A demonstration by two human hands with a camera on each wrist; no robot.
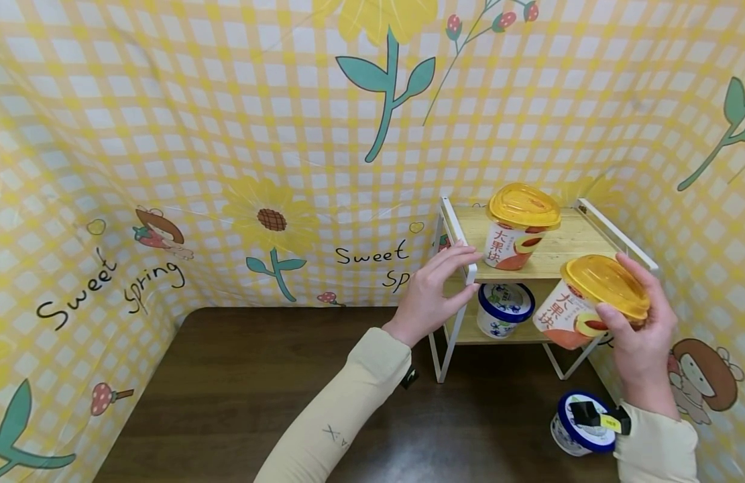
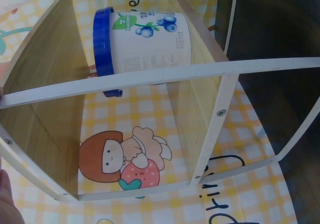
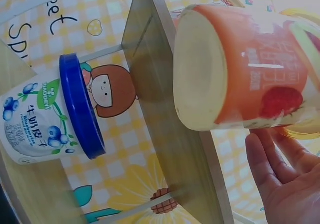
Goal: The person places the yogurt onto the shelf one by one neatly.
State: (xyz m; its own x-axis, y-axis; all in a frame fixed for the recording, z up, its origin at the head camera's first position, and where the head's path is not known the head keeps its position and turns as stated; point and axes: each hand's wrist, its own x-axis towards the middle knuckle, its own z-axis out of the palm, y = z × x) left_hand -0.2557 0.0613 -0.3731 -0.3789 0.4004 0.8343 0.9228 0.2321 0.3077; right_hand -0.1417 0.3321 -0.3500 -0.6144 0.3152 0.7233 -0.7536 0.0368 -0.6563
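My right hand (image 1: pixel 646 342) holds a fruit cup (image 1: pixel 580 315) with a yellow domed lid, tilted in front of the small shelf's top board. Thumb and fingers grip it near the lid. The right wrist view shows this cup's pale base (image 3: pixel 200 69) beside the board edge. My left hand (image 1: pixel 429 292) grips the front left corner of the shelf rack (image 1: pixel 471 272), fingers over the white rail and thumb below. A second yellow-lidded fruit cup (image 1: pixel 517 231) stands upright on the top board. On the lower board sits a blue-lidded tub (image 2: pixel 150 44) with blueberry pictures.
Another blue-lidded tub (image 1: pixel 574 436) stands on the dark wooden table (image 1: pixel 227 396), beside my right wrist and partly covered by its strap. A yellow checked cloth (image 1: pixel 257 134) with flowers and cartoon figures hangs behind and along both sides.
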